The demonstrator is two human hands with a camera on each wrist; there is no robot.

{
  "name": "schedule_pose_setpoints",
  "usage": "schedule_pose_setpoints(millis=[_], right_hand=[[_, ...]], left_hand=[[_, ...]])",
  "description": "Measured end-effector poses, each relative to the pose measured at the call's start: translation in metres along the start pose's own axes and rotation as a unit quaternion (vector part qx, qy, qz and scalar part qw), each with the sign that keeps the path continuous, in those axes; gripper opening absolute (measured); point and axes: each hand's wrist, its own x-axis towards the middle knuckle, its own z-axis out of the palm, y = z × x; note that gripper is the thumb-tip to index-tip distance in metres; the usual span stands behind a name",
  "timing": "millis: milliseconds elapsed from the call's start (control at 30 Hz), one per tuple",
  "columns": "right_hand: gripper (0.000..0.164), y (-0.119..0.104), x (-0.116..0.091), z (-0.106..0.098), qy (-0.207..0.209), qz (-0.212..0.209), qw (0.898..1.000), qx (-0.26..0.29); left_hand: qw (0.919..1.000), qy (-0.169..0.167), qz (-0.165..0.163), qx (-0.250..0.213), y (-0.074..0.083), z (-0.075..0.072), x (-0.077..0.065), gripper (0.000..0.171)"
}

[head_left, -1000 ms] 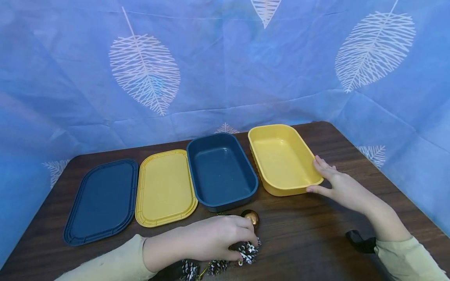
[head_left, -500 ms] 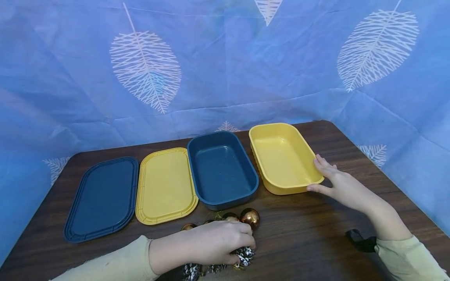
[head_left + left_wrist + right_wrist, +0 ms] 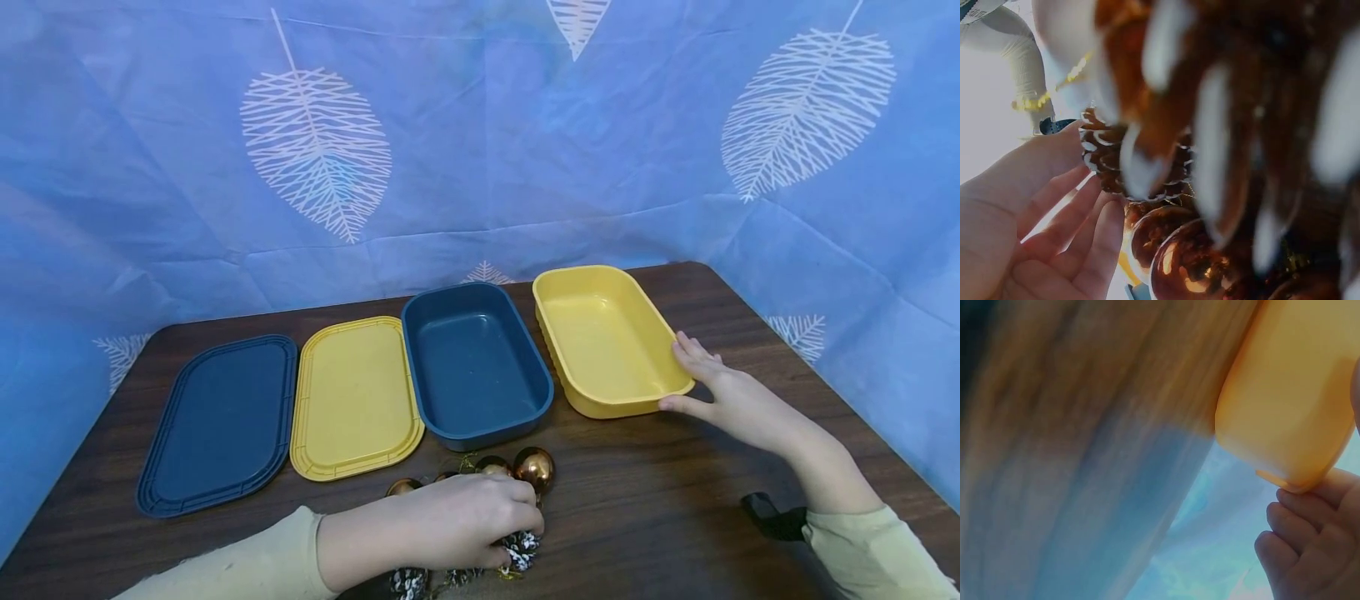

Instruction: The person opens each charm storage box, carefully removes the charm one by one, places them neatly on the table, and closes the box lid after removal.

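My left hand [image 3: 465,518] pinches a white-tipped pine cone [image 3: 523,547] low over the table, near its front. In the left wrist view, thumb and fingers meet around the small pine cone [image 3: 1107,153], and a blurred larger one fills the right side. Copper-coloured shiny baubles [image 3: 535,468] lie just behind this hand, partly covered by it. My right hand [image 3: 723,398] rests its extended fingers and thumb on the near right corner of the yellow box [image 3: 622,408]. Nothing lies inside that box. In the right wrist view, fingertips touch the box's rim.
A dark blue box [image 3: 480,375] stands left of the yellow one. Farther left lie a yellow lid [image 3: 356,400] and a dark blue lid [image 3: 221,425]. More pine cones [image 3: 408,582] lie at the front edge of view. A blue leaf-patterned cloth [image 3: 480,150] hangs behind the table [image 3: 637,517].
My left hand has shifted slightly left and down, pinching the pine cone more closely; more baubles show behind it. My right hand stays on the yellow box.
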Motion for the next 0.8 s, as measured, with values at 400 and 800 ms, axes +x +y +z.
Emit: schedule_pose_setpoints(millis=[400, 800], right_hand=[[0.099, -0.002, 0.003, -0.001, -0.010, 0.003, 1.000, -0.002], [0.096, -0.003, 0.002, -0.003, 0.002, -0.033, 0.999, 0.016]], left_hand=[[0.9997, 0.024, -0.004, -0.004, 0.003, -0.013, -0.007, 0.034], [0.9691, 0.138, -0.096, -0.180, -0.004, -0.050, -0.052, 0.031]])
